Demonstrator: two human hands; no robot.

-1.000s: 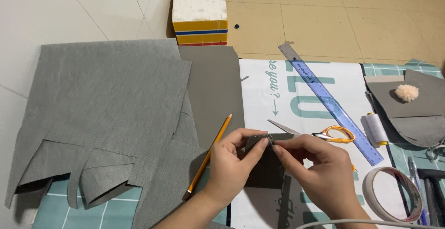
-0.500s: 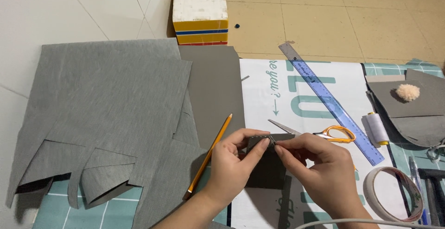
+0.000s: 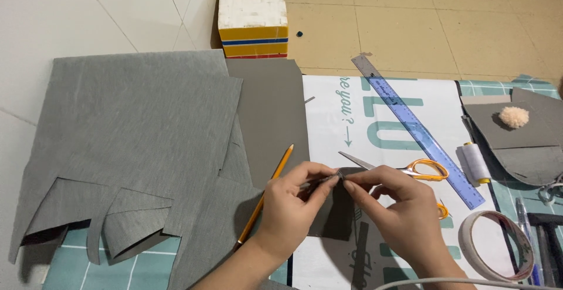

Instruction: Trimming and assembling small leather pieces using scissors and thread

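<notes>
We see both hands meeting over a small dark grey fabric piece (image 3: 335,211), low centre of the head view, lying on the white printed sheet (image 3: 375,131) and hanging down from the grip. Left hand (image 3: 293,208): thumb and forefinger fingers (image 3: 324,182) closed together on the piece's top edge. Right hand (image 3: 404,216): fingers (image 3: 352,183) likewise pinched on the same top edge, fingertips of the two hands nearly touching; we can't tell whether anything thin sits between them. Just behind the hands, orange-handled scissors (image 3: 410,171) lie on the sheet, blades pointing left, handle partly hidden by the right hand. Yellow pencil (image 3: 265,196) lies diagonally just left of the left hand, on the grey fabric. Large light grey fabric sheet (image 3: 135,143) with cut notches along its lower edge fills the left; a darker grey sheet (image 3: 270,114) sits beside it. Blue-and-clear ruler (image 3: 413,127) runs diagonally right of the scissors. White thread spool (image 3: 475,162) sits near the ruler's lower end. Tape roll (image 3: 495,249) lies at lower right, near the right wrist. Grey cut pieces with a peach pompom (image 3: 514,116) sit at far right. Yellow-and-white box (image 3: 253,14) stands on the floor at top, well apart.
</notes>
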